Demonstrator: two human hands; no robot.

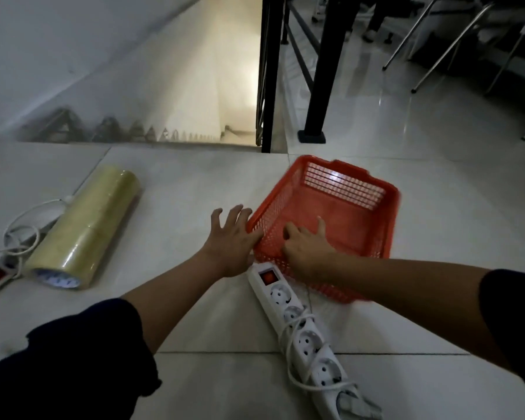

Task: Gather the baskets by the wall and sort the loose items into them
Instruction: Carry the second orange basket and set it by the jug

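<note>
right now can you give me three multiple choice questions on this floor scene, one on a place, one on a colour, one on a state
1. Where does the tape roll pack lie?
A. left of the basket
B. inside the basket
C. on the stairs

2. What colour is the basket?
A. blue
B. red
C. green

3. What is the right hand doing?
A. hanging idle
B. gripping the basket's near rim
C. holding the power strip

Answers:
1. A, the pack lies on the floor tiles well left of the basket.
2. B, its mesh walls are red.
3. B, its fingers curl over the near rim, while the left hand is spread open at the basket's corner and the power strip lies untouched on the floor.
</note>
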